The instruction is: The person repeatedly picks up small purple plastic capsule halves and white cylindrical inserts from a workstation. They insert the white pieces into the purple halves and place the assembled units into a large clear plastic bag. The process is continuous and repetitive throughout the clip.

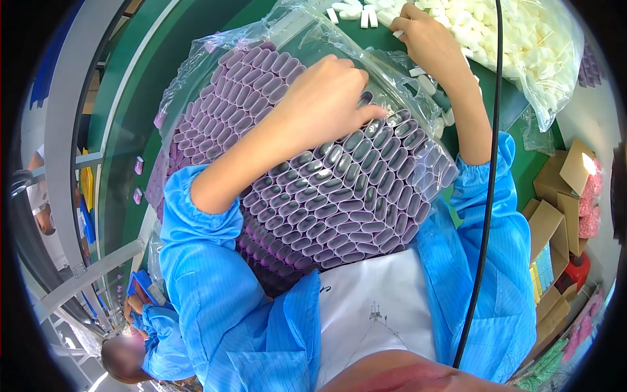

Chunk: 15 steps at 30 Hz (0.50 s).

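Two hands: both are yours, coming out of blue sleeves over the green table (140,98).
Left hand (323,98): you have it laid palm-down on top of the purple sleeves, fingers curled loosely together and fingertips touching the open ends near the far right of the stack; it grips nothing that you can see.
Right hand (428,39): it reaches to the far edge of the table, fingers bent down onto the small white pieces (356,10); whether it has pinched one you cannot tell.
Purple sleeves (339,189): a tightly packed block of flattened oval tubes, open ends up, sits at the near edge of the table against your body.
Clear plastic bag (300,29): it wraps the block, its mouth pushed back and crumpled at the far side.
White pieces bag (522,39): a clear bag full of white parts lies at the far right corner.
Cardboard boxes (555,215): they stand off the right edge of the table.
Black cable (486,196): it hangs across your right forearm.
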{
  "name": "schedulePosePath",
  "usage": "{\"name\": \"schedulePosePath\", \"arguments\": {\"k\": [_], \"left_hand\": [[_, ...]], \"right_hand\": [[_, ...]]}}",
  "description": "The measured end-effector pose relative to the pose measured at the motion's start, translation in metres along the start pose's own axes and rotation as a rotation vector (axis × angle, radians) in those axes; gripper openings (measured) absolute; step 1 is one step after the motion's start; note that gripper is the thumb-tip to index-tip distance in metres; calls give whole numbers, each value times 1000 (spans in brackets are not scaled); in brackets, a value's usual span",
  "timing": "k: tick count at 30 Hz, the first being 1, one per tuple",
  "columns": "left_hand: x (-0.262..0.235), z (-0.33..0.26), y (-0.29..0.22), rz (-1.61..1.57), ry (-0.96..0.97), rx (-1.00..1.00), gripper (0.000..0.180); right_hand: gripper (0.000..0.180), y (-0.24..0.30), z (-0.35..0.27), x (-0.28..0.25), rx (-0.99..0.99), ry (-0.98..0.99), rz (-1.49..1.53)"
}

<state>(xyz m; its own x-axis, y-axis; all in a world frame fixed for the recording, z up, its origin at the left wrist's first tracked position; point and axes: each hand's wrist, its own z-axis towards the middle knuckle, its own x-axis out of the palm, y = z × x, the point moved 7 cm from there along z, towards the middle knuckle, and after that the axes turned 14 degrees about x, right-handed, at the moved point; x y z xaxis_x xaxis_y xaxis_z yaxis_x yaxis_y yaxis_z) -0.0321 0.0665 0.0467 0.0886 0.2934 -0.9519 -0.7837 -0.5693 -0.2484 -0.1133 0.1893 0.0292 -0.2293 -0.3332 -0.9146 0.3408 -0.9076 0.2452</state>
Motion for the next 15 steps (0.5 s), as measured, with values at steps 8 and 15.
{"name": "schedulePosePath", "arguments": {"k": [8, 15], "left_hand": [[-6, 1, 22, -328, 180, -139, 17], [-5, -1, 9, -258, 141, 210, 23]], "right_hand": [[16, -1, 3, -23, 106, -95, 577], [19, 1, 0, -18, 179, 11, 667]]}}
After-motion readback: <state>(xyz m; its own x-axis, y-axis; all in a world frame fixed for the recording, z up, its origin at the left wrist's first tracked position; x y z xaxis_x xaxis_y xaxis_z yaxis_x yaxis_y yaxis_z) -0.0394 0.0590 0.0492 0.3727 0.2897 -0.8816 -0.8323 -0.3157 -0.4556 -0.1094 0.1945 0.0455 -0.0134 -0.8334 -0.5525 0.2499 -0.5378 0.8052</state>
